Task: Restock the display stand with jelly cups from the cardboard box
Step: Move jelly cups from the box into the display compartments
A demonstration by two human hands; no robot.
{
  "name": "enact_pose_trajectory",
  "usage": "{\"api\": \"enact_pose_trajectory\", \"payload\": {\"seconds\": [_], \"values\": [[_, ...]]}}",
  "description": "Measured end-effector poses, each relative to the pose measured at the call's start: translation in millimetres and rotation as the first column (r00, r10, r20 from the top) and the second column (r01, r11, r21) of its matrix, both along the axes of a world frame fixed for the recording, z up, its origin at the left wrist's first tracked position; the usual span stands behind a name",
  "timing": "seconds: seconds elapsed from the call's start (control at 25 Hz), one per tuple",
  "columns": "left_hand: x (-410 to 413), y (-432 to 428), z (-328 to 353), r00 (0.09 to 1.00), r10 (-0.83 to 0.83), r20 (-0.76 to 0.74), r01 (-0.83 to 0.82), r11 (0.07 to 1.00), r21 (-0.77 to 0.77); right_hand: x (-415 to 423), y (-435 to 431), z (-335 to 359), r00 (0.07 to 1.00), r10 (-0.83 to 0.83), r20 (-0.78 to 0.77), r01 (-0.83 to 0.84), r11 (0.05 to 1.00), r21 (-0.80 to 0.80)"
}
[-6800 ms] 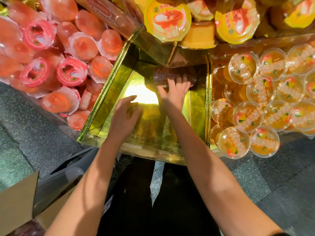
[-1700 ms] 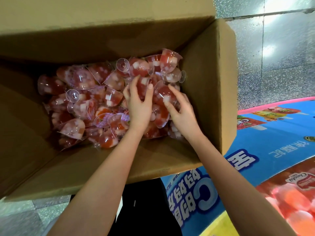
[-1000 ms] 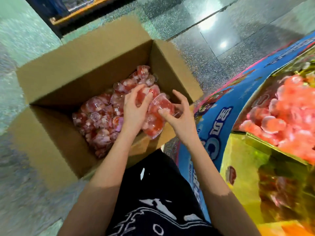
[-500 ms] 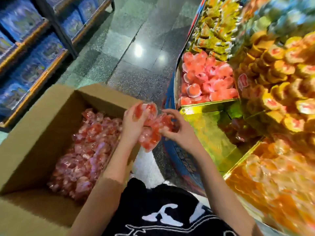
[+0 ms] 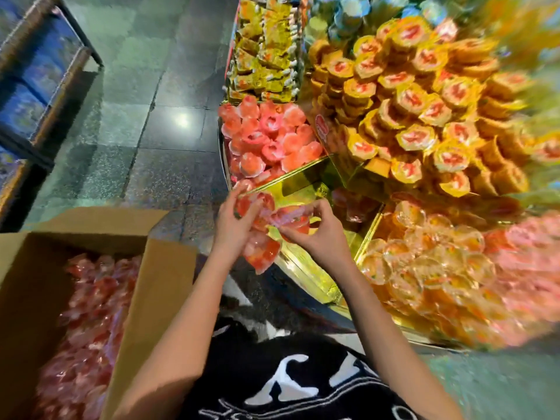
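Both hands hold one bunch of red jelly cups [image 5: 262, 237] between them, above the near edge of the gold compartment [image 5: 303, 186] of the display stand. My left hand [image 5: 233, 222] grips the bunch from the left, and my right hand [image 5: 318, 231] pinches it from the right. At the lower left stands the open cardboard box [image 5: 151, 268], which holds many more red jelly cups [image 5: 88, 313]. A few dark red cups [image 5: 354, 204] lie at the back of the gold compartment.
Neighbouring compartments hold pink cups [image 5: 266, 140], clear orange cups [image 5: 424, 256] and stacked yellow cups [image 5: 418, 101]. Yellow packets [image 5: 263, 56] fill the far compartment. Grey tiled floor [image 5: 145, 101] lies to the left, with a blue-stocked shelf [image 5: 30, 86] beyond it.
Both hands scooped a bunch of red cups out of the box and carried it right, from over the box's corner to the gold compartment. The view swung toward the stand.
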State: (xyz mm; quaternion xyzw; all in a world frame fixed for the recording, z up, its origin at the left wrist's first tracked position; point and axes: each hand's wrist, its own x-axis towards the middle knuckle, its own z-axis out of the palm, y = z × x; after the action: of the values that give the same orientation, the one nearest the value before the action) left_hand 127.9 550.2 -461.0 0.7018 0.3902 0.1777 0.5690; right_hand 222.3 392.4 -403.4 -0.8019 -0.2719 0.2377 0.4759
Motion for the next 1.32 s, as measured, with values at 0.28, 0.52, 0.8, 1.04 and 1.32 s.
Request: {"api": "enact_pose_trajectory", "payload": {"seconds": [0.28, 0.52, 0.8, 1.04, 1.32], "values": [[59.6, 20.1, -16.7, 0.991, -0.134, -0.009, 0.135, 0.989, 0.057, 35.0, -5.8, -41.9, 0.974, -0.166, -0.156, 0.138, 0.975, -0.172], [108.0, 68.5, -35.5, 0.974, -0.209, -0.084, 0.206, 0.978, -0.04, 70.9, 36.4, -94.5, 0.882, -0.46, -0.106, 0.425, 0.871, -0.245], [130.2, 101.1, -69.2, 0.97, -0.207, -0.127, 0.19, 0.972, -0.137, 113.6, 99.8, -180.4, 0.625, -0.772, -0.113, 0.749, 0.635, -0.189], [155.2, 115.0, -94.6, 0.945, -0.257, -0.205, 0.233, 0.963, -0.135, 156.1, 138.6, -235.9, 0.474, -0.875, -0.102, 0.838, 0.483, -0.252], [173.8, 122.1, -113.7, 0.967, -0.191, -0.166, 0.162, 0.971, -0.174, 166.8, 154.5, -266.8, 0.332, -0.922, -0.198, 0.898, 0.373, -0.234]]}}
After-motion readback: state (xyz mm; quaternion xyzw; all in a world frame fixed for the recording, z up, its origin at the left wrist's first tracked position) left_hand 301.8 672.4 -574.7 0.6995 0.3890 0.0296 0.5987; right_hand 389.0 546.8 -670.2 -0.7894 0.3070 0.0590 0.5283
